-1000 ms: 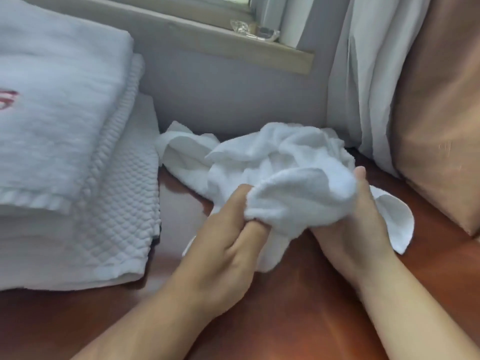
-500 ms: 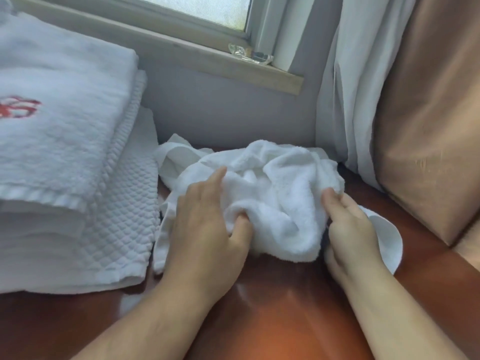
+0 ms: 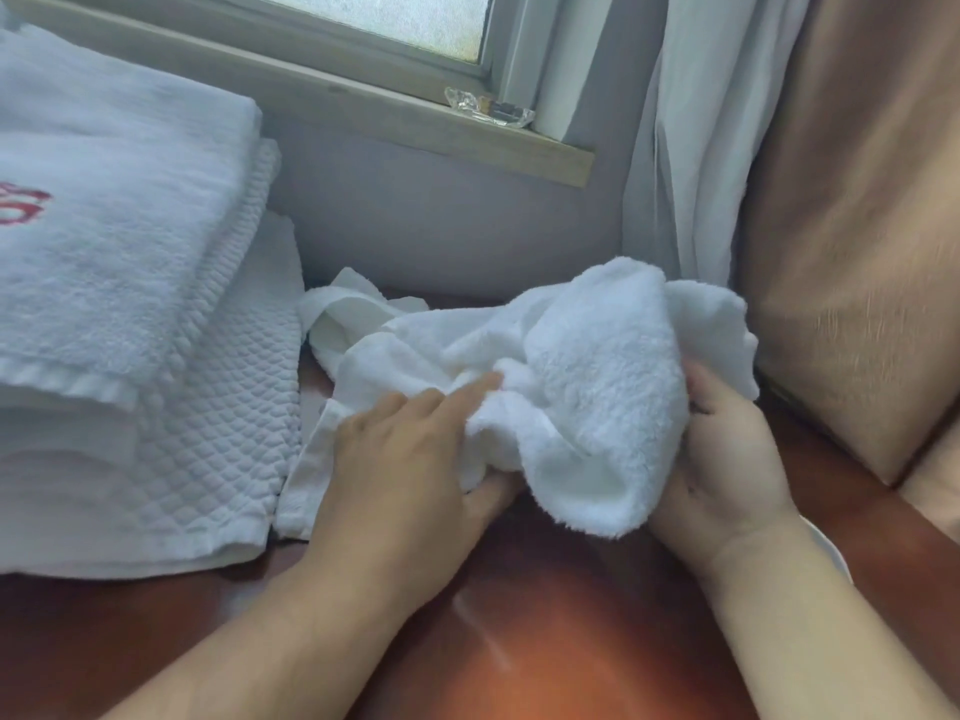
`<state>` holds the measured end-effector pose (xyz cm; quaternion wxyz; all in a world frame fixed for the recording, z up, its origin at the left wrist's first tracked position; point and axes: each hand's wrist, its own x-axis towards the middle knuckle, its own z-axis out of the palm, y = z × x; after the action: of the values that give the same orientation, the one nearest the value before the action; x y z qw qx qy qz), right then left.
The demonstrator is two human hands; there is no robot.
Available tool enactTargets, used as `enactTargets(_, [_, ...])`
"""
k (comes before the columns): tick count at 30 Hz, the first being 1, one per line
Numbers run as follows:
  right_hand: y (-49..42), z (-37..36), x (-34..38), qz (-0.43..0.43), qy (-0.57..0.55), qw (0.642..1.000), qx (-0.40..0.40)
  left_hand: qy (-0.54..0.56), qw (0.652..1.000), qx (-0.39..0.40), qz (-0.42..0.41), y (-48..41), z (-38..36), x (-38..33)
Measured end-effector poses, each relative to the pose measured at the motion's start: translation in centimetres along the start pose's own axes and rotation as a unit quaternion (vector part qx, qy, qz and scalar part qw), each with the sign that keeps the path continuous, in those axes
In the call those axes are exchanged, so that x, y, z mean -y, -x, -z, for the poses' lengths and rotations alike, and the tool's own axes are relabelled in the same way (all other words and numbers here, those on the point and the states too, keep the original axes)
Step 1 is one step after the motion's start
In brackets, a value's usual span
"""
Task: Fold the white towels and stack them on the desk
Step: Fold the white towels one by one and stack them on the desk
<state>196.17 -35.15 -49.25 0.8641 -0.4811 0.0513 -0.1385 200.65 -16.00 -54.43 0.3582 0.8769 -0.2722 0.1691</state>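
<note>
Open room only in the lower centre of the frame, on the bare reddish-brown desk (image 3: 545,641) between the two forearms. Hemmed at left by a stack of folded towels (image 3: 119,252), at the back by a grey wall (image 3: 441,226) under a window sill (image 3: 415,122), at right by a white curtain (image 3: 691,148) and a tan cushion (image 3: 857,252) leaning over the desk edge. One small clear glass object (image 3: 488,109) on the sill. Two hands, one crumpled towel (image 3: 587,387), one stack with three visible layers: plush terry with red embroidery on top, a ribbed layer under it, a quilted piece at the bottom, its near edge just beside the loose cloth. Crumpled towel in mid-frame, white, fluffy, bunched into thick folds, peaked at the right and trailing a thin flat hem leftward to the wall. Left hand (image 3: 400,470) laid on the lower left of it, fingers spread on top, thumb tucked beneath a fold, pinching the cloth. Right hand (image 3: 727,459) gripping the right side, fingers curled out of sight behind the pile.
</note>
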Motion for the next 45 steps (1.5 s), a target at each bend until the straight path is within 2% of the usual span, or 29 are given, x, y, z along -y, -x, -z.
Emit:
enactTargets(1, [0.0, 0.3, -0.2, 0.036, 0.096, 0.994, -0.025, 0.008, 1.000, -0.009, -0.006, -0.1, 0.0, 0.2])
enactTargets(2, [-0.2, 0.7, -0.4, 0.081, 0.210, 0.973, -0.057, 0.048, 0.999, -0.018, -0.005, -0.2, 0.0, 0.2])
enactTargets(3, [0.0, 1.0, -0.3, 0.129, 0.317, 0.933, -0.107, 0.101, 0.994, -0.033, 0.000, -0.3, 0.0, 0.3])
enactTargets(4, [0.2, 1.1, -0.1, 0.136, 0.383, 0.906, -0.118, 0.154, 0.986, -0.060, 0.011, -0.5, 0.0, 0.4])
enactTargets(5, [0.2, 1.4, 0.0, 0.108, 0.398, 0.908, -0.077, 0.209, 0.973, -0.092, 0.022, -0.8, 0.1, 0.5])
enactTargets(7, [0.4, 1.5, 0.1, 0.000, 0.379, 0.925, 0.038, 0.341, 0.931, -0.124, 0.043, -1.2, 0.4, 0.7])
enactTargets(8, [0.3, 1.8, -0.1, -0.046, 0.390, 0.917, 0.076, 0.400, 0.906, -0.125, 0.058, -1.3, 0.7, 0.7])
enactTargets(10, [-0.2, 2.3, -0.8, -0.074, 0.400, 0.908, 0.097, 0.464, 0.873, -0.124, 0.086, -1.3, 0.9, 1.0])
enactTargets(14, [-1.5, 3.4, -2.0, -0.063, 0.317, 0.946, 0.035, 0.502, 0.846, -0.146, 0.105, -1.6, 1.3, 1.0])
enactTargets(19, [-5.0, 3.4, -2.1, -0.025, 0.189, 0.981, 0.044, 0.521, 0.836, -0.135, 0.106, -1.6, 1.9, -0.2])
enactTargets(23, [-9.0, 2.9, -1.1, -0.011, 0.061, 0.996, -0.059, 0.554, 0.819, -0.117, 0.091, -1.3, 2.2, -0.4])
enactTargets(25, [-9.9, 2.9, -0.5, -0.033, 0.028, 0.991, -0.125, 0.538, 0.832, -0.122, 0.064, -1.3, 2.2, -0.1])
enactTargets(27, [-10.1, 2.6, -0.3, -0.022, 0.048, 0.980, -0.194, 0.483, 0.864, -0.131, 0.055, -1.3, 1.9, 0.4])
enactTargets(29, [-9.8, 2.1, -0.7, 0.016, 0.161, 0.946, -0.282, 0.420, 0.898, -0.119, 0.058, -1.0, 1.7, 0.9])
enactTargets(30, [-9.7, 1.9, -0.9, 0.042, 0.258, 0.905, -0.335, 0.388, 0.915, -0.099, 0.050, -0.9, 1.6, 1.0])
enactTargets(31, [-9.5, 2.0, -0.9, 0.087, 0.346, 0.849, -0.389, 0.351, 0.933, -0.074, 0.037, -0.7, 1.5, 1.0])
enactTargets(32, [-9.2, 2.1, -0.7, 0.137, 0.385, 0.808, -0.423, 0.314, 0.948, -0.044, 0.024, -0.5, 1.5, 0.9])
enactTargets(33, [-8.8, 2.0, -0.1, 0.186, 0.380, 0.793, -0.438, 0.281, 0.960, -0.006, 0.014, -0.4, 1.5, 0.8])
enactTargets(35, [-7.9, 1.4, 1.3, 0.236, 0.386, 0.795, -0.404, 0.211, 0.974, 0.087, 0.001, -0.3, 1.6, 0.5])
enactTargets(36, [-7.9, 1.0, 2.0, 0.213, 0.415, 0.806, -0.364, 0.174, 0.977, 0.125, -0.001, -0.3, 1.7, 0.4])
enactTargets(38, [-8.0, -0.4, 2.9, 0.097, 0.476, 0.830, -0.274, 0.127, 0.977, 0.172, 0.003, -0.5, 1.8, 0.3])
enactTargets(39, [-8.2, -1.4, 3.1, 0.019, 0.521, 0.821, -0.232, 0.116, 0.977, 0.181, 0.007, -0.6, 1.9, 0.3])
enactTargets(41, [-9.1, -2.8, 2.4, -0.100, 0.613, 0.768, -0.157, 0.106, 0.978, 0.181, 0.004, -0.6, 1.6, 0.5])
enactTargets(42, [-9.3, -3.1, 1.5, -0.121, 0.670, 0.720, -0.132, 0.096, 0.981, 0.167, -0.010, -0.6, 1.4, 0.7])
enactTargets(43, [-9.8, -3.0, 0.5, -0.113, 0.723, 0.671, -0.122, 0.077, 0.985, 0.152, -0.027, -0.6, 1.2, 1.0])
enactTargets(44, [-10.5, -2.6, -0.5, -0.088, 0.754, 0.639, -0.125, 0.056, 0.987, 0.144, -0.040, -0.6, 1.0, 1.2])
enactTargets(45, [-10.9, -2.0, -1.2, -0.070, 0.765, 0.626, -0.133, 0.037, 0.987, 0.150, -0.044, -0.6, 0.9, 1.3])
